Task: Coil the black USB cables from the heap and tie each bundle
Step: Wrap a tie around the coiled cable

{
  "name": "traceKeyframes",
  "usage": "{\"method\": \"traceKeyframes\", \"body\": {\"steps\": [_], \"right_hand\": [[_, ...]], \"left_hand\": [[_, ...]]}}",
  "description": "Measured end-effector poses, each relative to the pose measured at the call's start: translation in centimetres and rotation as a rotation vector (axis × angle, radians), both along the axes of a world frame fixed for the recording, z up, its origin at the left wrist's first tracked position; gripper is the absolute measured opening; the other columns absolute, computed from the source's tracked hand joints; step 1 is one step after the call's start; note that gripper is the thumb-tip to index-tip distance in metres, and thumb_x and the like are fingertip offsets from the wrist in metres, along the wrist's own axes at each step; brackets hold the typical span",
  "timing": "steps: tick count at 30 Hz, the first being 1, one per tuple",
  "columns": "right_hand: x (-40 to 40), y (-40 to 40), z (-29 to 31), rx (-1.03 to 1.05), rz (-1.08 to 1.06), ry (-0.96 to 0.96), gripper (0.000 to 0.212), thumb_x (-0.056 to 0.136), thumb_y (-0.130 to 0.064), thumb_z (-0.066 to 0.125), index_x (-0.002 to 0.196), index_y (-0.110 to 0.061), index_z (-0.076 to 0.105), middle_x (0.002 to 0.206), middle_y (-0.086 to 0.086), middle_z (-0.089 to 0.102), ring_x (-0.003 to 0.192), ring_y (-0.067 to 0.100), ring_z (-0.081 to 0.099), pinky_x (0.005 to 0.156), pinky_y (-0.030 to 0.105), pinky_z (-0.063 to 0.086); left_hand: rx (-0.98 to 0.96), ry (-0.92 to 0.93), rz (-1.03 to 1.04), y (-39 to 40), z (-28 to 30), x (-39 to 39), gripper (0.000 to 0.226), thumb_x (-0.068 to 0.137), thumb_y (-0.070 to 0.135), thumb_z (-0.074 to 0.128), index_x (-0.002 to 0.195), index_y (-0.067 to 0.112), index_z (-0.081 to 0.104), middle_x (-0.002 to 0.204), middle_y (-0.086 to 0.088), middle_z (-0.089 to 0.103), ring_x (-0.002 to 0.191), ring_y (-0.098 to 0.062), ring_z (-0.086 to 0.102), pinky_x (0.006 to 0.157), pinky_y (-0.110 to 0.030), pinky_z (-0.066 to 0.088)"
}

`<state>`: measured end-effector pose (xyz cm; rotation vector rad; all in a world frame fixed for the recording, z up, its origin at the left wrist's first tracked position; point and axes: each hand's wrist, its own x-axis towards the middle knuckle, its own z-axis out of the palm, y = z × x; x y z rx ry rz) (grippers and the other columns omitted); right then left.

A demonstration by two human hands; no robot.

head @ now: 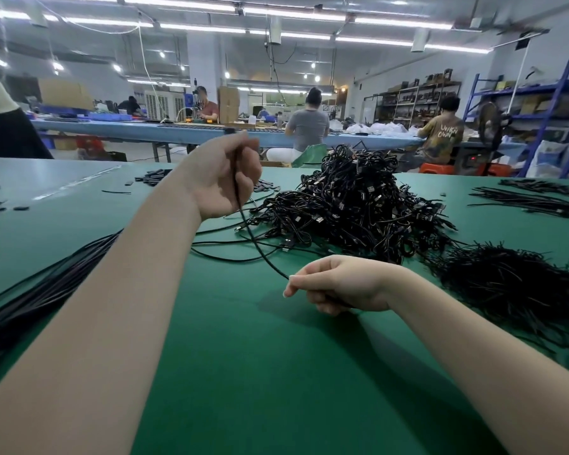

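No bins or boxes within reach on the green table [243,372]. Big heap of black cables [352,205] at centre back. Left hand [224,178] raised, fingers curled round one cable [260,251] near its end. Right hand [335,284] low, just above the table, thumb and fingers pinching the same cable further along. Pile of thin black ties [506,287] at right.
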<state>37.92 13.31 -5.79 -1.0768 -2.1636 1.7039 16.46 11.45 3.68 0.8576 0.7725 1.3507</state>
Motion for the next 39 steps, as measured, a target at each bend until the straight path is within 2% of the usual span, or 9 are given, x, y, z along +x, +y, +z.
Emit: {"method": "traceKeyframes", "body": {"steps": [6,11,17,20,24,28,31,34,39], "right_hand": [[0.5,0.7,-0.4,-0.027,0.013,0.027,0.021,0.091,-0.035,0.060,0.087,-0.022,0.075,0.057,-0.006,0.043,0.048,0.010,0.038,0.048,0.019,0.030],[0.5,0.9,-0.3,0.023,-0.120,0.055,0.034,0.081,-0.050,0.063,0.078,-0.017,0.070,0.052,-0.006,0.036,0.044,0.011,0.032,0.044,0.021,0.027],[0.9,1.1,3.9,0.218,-0.390,0.335,0.038,0.093,-0.045,0.054,0.067,-0.019,0.046,0.045,-0.010,0.028,0.039,0.009,0.019,0.041,0.019,0.016],[0.5,0.2,5.7,0.193,-0.228,0.425,0.036,0.100,-0.038,0.044,0.076,-0.019,0.062,0.049,-0.009,0.030,0.039,0.008,0.021,0.041,0.019,0.017],[-0.1,-0.6,4.3,0.110,0.060,0.352,0.034,0.101,-0.036,0.039,0.092,-0.027,0.070,0.059,-0.007,0.030,0.047,0.010,0.024,0.046,0.019,0.022],[0.3,0.2,1.9,0.117,-0.032,0.079,0.035,0.098,-0.045,0.044,0.093,-0.022,0.069,0.059,-0.007,0.027,0.048,0.011,0.021,0.050,0.026,0.017],[1.3,0.8,2.2,0.398,-0.393,0.004,0.044,0.087,-0.055,0.056,0.077,-0.014,0.065,0.053,-0.006,0.032,0.043,0.010,0.026,0.044,0.022,0.022],[1.6,1.0,3.9,0.650,-0.668,0.216,0.043,0.084,-0.052,0.063,0.064,-0.017,0.051,0.047,-0.011,0.036,0.044,0.009,0.031,0.047,0.022,0.027],[0.3,-0.8,6.6,0.586,-0.374,0.476,0.028,0.100,-0.033,0.045,0.084,-0.019,0.064,0.050,-0.012,0.039,0.046,0.008,0.031,0.046,0.022,0.025]], "left_hand": [[0.000,0.342,-0.132,-0.6,0.5,0.7,0.052,0.100,0.036,0.038,0.076,0.014,0.079,0.064,0.004,0.065,0.054,-0.008,0.060,0.045,-0.017,0.048],[0.219,0.084,-0.295,-1.7,1.3,-0.2,0.049,0.099,0.035,0.038,0.067,0.021,0.073,0.052,0.011,0.057,0.045,-0.003,0.054,0.042,-0.016,0.044],[-0.108,1.065,-0.549,-1.0,-0.5,1.8,0.063,0.100,0.054,0.024,0.098,0.019,0.076,0.102,-0.002,0.075,0.089,-0.012,0.071,0.069,-0.021,0.053],[-0.041,1.018,-0.256,0.2,-1.3,3.3,0.052,0.102,0.050,0.025,0.099,0.024,0.070,0.101,0.004,0.073,0.104,-0.014,0.062,0.091,-0.030,0.047],[0.160,0.570,0.328,1.0,-0.1,2.2,0.045,0.103,0.043,0.034,0.124,0.012,0.056,0.106,-0.003,0.070,0.100,-0.013,0.065,0.078,-0.024,0.051],[0.387,-0.190,-0.035,-1.7,2.2,-0.5,0.039,0.103,0.032,0.034,0.098,0.014,0.068,0.084,0.003,0.072,0.076,-0.011,0.068,0.060,-0.019,0.051],[0.372,0.252,-0.341,-3.6,2.6,-0.8,0.038,0.091,0.030,0.042,0.069,0.021,0.071,0.054,0.010,0.060,0.047,-0.003,0.055,0.046,-0.016,0.042],[0.098,0.993,-0.536,-3.1,1.8,2.2,0.045,0.095,0.042,0.039,0.090,0.017,0.075,0.076,-0.001,0.074,0.060,-0.009,0.067,0.047,-0.015,0.045],[0.067,0.628,0.035,-0.3,0.4,4.7,0.046,0.103,0.042,0.033,0.120,0.007,0.058,0.104,-0.009,0.073,0.092,-0.017,0.071,0.085,-0.030,0.057]]}}
